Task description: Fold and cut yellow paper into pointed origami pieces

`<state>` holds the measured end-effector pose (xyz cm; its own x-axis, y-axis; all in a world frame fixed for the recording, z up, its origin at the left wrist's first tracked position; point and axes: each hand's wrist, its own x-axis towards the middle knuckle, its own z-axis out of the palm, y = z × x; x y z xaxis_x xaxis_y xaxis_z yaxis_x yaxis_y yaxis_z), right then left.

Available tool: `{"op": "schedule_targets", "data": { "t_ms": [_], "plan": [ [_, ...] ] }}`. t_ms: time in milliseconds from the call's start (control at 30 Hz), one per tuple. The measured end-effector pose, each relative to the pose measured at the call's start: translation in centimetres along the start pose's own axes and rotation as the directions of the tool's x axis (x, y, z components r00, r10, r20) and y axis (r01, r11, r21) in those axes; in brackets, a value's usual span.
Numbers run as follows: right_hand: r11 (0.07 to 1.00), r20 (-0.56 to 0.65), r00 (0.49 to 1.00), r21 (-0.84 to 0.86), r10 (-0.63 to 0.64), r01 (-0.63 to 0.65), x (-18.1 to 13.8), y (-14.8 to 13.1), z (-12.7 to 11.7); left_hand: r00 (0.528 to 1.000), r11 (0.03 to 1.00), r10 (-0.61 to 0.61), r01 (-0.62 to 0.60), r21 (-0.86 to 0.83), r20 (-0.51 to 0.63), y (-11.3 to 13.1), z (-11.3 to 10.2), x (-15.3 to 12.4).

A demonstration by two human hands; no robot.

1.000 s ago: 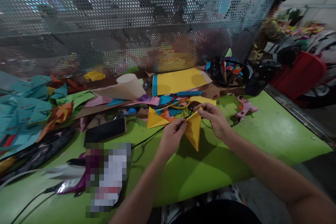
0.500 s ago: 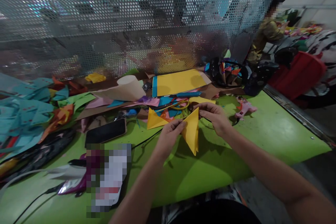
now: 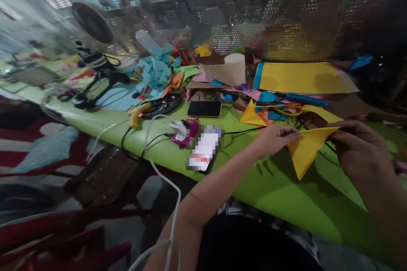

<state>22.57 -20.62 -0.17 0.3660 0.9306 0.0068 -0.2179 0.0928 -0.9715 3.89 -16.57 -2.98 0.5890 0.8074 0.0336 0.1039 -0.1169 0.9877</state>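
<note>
Between my two hands hangs a folded yellow paper triangle (image 3: 307, 150), its point downward over the green table. My left hand (image 3: 275, 137) pinches the upper left corner between thumb and fingers. At the upper right corner, my right hand (image 3: 362, 148) grips the paper with its fingertips. A second folded yellow paper piece (image 3: 252, 115) stands on the table beyond my left hand. Behind the held triangle lie a loose yellow paper strip (image 3: 321, 114) and yellow-handled scissors or a loop, too blurred to tell.
Stacked yellow sheets (image 3: 295, 77), a rolled beige paper (image 3: 235, 67) and colourful scraps line the perforated metal screen (image 3: 219, 29). A dark phone (image 3: 204, 109), a lit phone (image 3: 205, 150) and a glue gun (image 3: 139, 115) lie leftward. A white cable (image 3: 162, 173) crosses my left forearm.
The view has swung left, so more of the table's left side shows and my hands appear farther right. Both hands keep hold of the yellow paper, which is turned somewhat differently.
</note>
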Motion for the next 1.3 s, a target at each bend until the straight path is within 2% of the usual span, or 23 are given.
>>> {"op": "schedule_targets", "data": {
  "t_ms": [100,233,300,400,500,567,733,800,933,1067,1133,1300],
  "plan": [
    [0.999,0.042,0.999,-0.027,0.030,-0.029,0.0,-0.1,0.0,0.999,0.994,0.039,-0.036,0.101,-0.032,-0.1,-0.1,0.0],
    [0.998,0.201,0.977,-0.003,0.066,-0.066,0.2,0.4,-0.2,0.993,0.971,0.092,-0.072,0.228,-0.079,0.4,-0.3,-0.3],
    [0.997,0.243,0.969,-0.065,0.051,-0.036,0.3,0.8,-0.3,0.987,0.954,0.129,-0.098,0.284,-0.093,0.5,-0.3,-0.4],
    [0.980,0.222,0.974,-0.200,0.039,0.007,0.5,1.3,-0.2,0.985,0.938,0.144,-0.107,0.329,-0.091,0.4,-0.2,-0.5],
    [0.963,0.179,0.984,-0.267,0.005,0.043,0.7,1.5,0.0,0.986,0.937,0.147,-0.115,0.329,-0.073,0.2,-0.1,-0.4],
    [0.958,0.164,0.986,-0.279,-0.022,0.068,0.7,1.5,0.0,0.987,0.950,0.139,-0.111,0.291,-0.077,0.2,0.1,-0.3],
    [0.961,0.127,0.990,-0.260,-0.060,0.092,0.5,1.4,0.1,0.997,0.998,0.024,-0.029,-0.061,-0.071,0.9,0.3,-0.2],
    [0.966,0.111,0.992,-0.242,-0.068,0.093,0.6,1.4,0.1,0.997,0.992,-0.030,0.022,-0.125,-0.065,1.2,0.4,-0.2],
    [0.962,0.127,0.989,-0.254,-0.069,0.100,0.9,1.2,-0.2,0.994,0.990,-0.049,0.035,-0.134,-0.102,1.2,0.3,-0.2],
    [0.916,0.277,0.960,-0.372,-0.042,0.148,1.0,0.6,-0.4,0.986,1.000,0.010,-0.014,-0.020,-0.167,0.7,0.0,-0.3],
    [0.898,0.315,0.949,-0.406,-0.038,0.170,0.9,0.3,-0.3,0.981,1.000,0.031,-0.029,0.010,-0.191,0.6,-0.1,-0.4],
    [0.920,0.272,0.959,-0.351,-0.078,0.174,0.7,0.7,0.0,0.976,0.996,0.000,-0.020,-0.089,-0.216,1.0,-0.1,-0.4]
  ]
}}
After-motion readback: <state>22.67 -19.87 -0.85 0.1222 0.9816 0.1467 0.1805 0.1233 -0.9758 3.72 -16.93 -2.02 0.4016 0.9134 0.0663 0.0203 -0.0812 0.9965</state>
